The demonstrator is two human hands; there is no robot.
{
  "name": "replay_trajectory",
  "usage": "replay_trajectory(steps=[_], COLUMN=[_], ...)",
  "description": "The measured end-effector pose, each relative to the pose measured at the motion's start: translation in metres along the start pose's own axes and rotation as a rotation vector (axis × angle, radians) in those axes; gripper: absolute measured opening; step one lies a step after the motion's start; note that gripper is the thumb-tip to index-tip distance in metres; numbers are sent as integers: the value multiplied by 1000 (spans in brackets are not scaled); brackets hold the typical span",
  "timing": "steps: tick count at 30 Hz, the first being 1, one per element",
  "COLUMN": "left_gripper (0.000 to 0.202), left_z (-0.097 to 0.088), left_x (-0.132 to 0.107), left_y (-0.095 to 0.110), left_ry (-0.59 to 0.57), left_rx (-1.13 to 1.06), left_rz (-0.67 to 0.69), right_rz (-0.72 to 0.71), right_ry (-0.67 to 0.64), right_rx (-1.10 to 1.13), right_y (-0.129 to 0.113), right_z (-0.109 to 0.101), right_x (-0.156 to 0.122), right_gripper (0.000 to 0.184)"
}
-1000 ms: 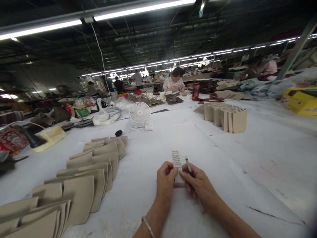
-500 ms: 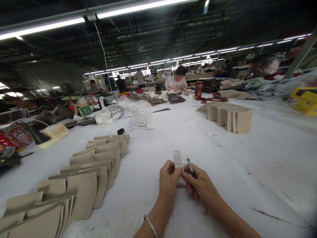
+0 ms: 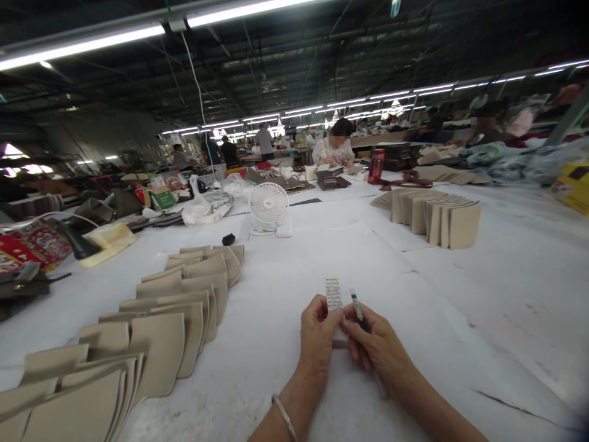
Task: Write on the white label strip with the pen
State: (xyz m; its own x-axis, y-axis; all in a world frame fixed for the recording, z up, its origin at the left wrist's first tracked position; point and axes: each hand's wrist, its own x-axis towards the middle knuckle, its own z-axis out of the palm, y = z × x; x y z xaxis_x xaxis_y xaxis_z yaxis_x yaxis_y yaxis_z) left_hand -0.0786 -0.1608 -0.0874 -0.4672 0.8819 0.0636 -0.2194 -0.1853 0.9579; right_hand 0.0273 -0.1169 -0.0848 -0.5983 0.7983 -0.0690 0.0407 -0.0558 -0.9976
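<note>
My left hand (image 3: 317,334), a bangle at its wrist, is closed on a narrow white label strip (image 3: 334,293) with rows of dark writing. The strip stands up from between thumb and fingers. My right hand (image 3: 372,337) is closed around a slim pen-like tool (image 3: 356,305) with a pale upper end and a dark body; its exact kind is unclear. Right thumb and fingertips meet the left thumb at the strip's lower edge. The lower part of the strip and most of the tool are hidden by my fingers.
Overlapping beige panels (image 3: 159,350) run along the left of the white table (image 3: 294,264). Another fanned row of beige panels (image 3: 432,218) stands at right. A small white fan (image 3: 269,205) is ahead, beside a black object (image 3: 228,239). Across the table a person (image 3: 334,150) works.
The view has shifted slightly, so the scene sits a little further right. Both hands keep the same hold on the strip and tool.
</note>
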Motion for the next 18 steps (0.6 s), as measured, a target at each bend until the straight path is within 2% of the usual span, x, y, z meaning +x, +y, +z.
replay_trajectory(steps=[18], left_gripper=[15], left_z=[0], left_x=[-2], left_y=[2], left_ry=[-8], left_rx=[-56], left_rz=[-9], right_rz=[9], right_ry=[29], right_rx=[26], right_y=[-4], right_z=[-2], right_x=[-2], right_gripper=[37])
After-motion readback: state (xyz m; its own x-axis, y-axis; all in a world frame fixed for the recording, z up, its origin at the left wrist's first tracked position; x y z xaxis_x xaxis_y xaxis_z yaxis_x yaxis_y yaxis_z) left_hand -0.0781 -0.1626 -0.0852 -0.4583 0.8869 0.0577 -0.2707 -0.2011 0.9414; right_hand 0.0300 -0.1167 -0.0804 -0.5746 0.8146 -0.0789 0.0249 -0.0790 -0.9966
